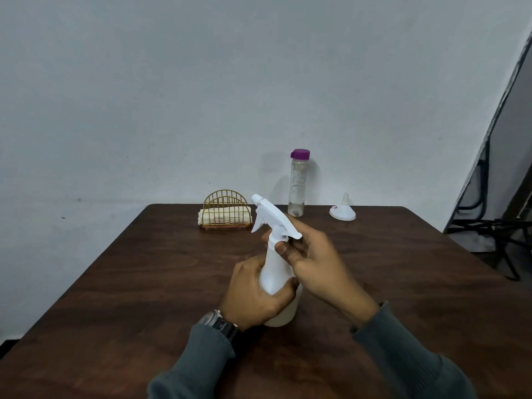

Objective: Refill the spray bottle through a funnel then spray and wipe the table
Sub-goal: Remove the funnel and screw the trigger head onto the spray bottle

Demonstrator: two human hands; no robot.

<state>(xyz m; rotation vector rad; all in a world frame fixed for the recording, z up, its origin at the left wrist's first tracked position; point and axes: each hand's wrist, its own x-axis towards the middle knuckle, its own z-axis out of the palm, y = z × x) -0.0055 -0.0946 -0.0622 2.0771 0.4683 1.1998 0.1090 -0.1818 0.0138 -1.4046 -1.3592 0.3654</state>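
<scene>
The white spray bottle (273,273) is positioned upright, with a slight lean to the left, above the near centre of the dark wooden table (138,283); its base is at the table surface, but contact cannot be confirmed. The left hand (253,295) is wrapped around the lower body of the bottle, thumb on the near side and fingers curled around the far side. The right hand (313,260) grips the neck directly beneath the trigger head (273,220), with the thumb against the front of the neck and fingertips visible behind it. The trigger head is seated on the bottle, nozzle pointing away and to the left. A wristwatch (220,323) is on the left wrist, and both forearms are in grey sleeves. At the far edge of the table, from left to right: a gold wire napkin holder (226,204) containing white napkins (218,217); a tall clear bottle (297,188) standing upright with its purple cap (300,154) fitted; and a white funnel (343,211) resting mouth down, spout up. The funnel is well apart from the spray bottle. A black metal frame (489,223) stands beyond the right side of the table.
</scene>
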